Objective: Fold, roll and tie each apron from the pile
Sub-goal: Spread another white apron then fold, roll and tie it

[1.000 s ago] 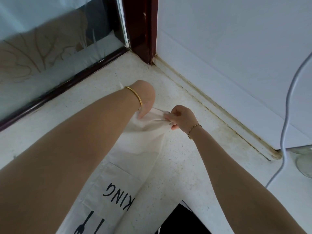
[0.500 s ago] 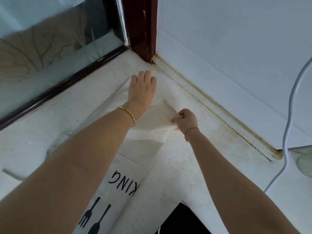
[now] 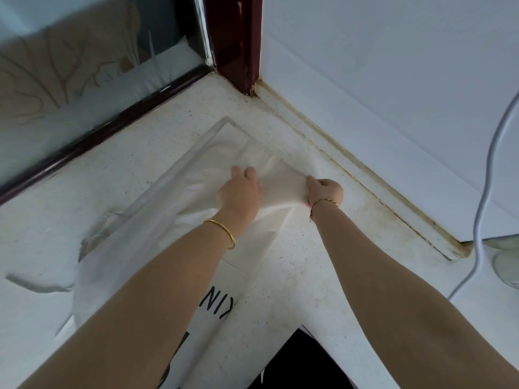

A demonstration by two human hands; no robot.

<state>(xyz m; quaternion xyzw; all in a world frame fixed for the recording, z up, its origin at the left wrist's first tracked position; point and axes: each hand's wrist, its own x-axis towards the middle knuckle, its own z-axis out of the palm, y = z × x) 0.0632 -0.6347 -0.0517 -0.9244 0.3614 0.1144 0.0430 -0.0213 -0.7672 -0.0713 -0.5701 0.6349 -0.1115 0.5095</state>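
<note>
the step in hand looks like the fold, at the top end of 1 apron (image 3: pixel 196 175), a cream cloth lying flat on the speckled white counter (image 3: pixel 323 276) and running from under the forearms out toward the corner of the wall. the left hand (image 3: pixel 240 192) lies palm down on the cloth with fingers fairly straight, pressing it flat and gripping nothing. just to its right, the right hand (image 3: pixel 325 190) has its fingers curled round the cloth's right edge, pinching a turned-over flap that lies between the 2 hands. nearer the body than the left hand, black letters and a utensil print show on the apron.

judging by this, no roll has begun and no tie is made. the next move calls for laying that flap square, smoothing the creases ahead of the left hand, then matching the long edges. a white cable (image 3: pixel 483 175) hangs well to the right of the right hand.
</note>
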